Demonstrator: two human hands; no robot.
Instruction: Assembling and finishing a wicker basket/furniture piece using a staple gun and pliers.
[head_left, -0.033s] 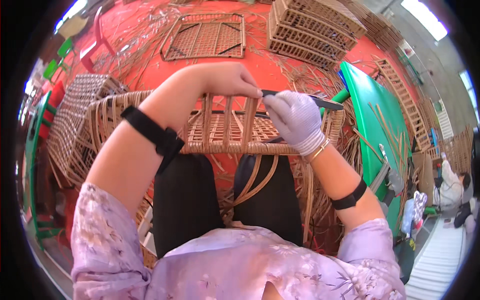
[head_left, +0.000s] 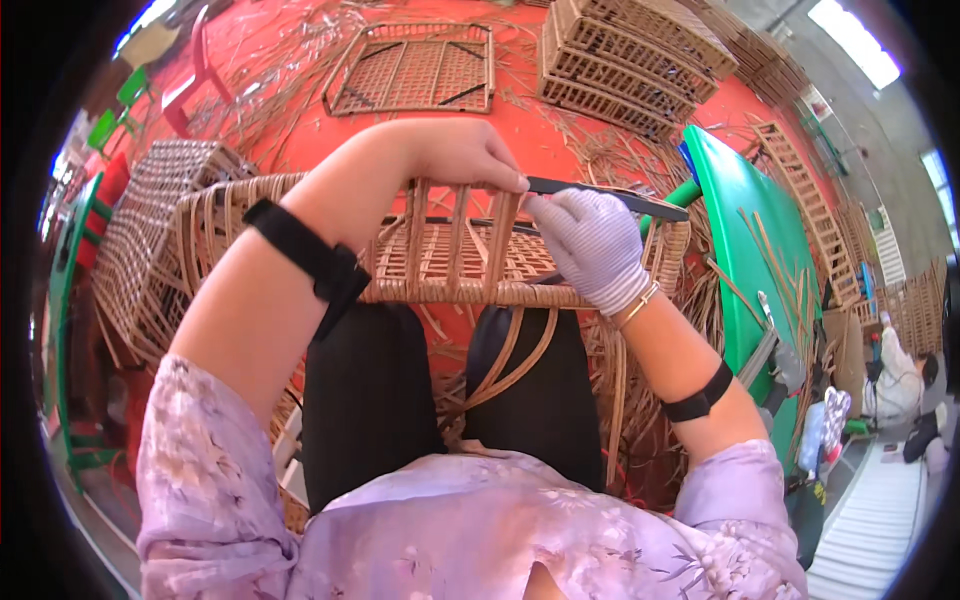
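Observation:
A woven wicker basket frame (head_left: pixel 470 291) rests on its side across my lap, with upright rattan strands between its lower and upper edges. At the dark upper bar (head_left: pixel 610 196), my bare left hand (head_left: pixel 470 160) is closed, thumb and fingertip pinching near the top of a rattan strand (head_left: pixel 497 240). My right hand (head_left: pixel 588 240), in a whitish knit glove, is closed too, its fingertips pinching right beside the left ones. Much of the strand's top end is hidden by the fingers. Two loose strands (head_left: pixel 515 360) hang from the near edge over my thighs.
A flat wicker panel (head_left: pixel 410 75) lies on the red floor ahead. Stacked wicker baskets (head_left: pixel 630 70) stand at far right, another woven piece (head_left: pixel 150 240) at left. A green table (head_left: pixel 745 220) stands close on the right. Cut strands litter the floor. Another person (head_left: pixel 895 375) sits at far right.

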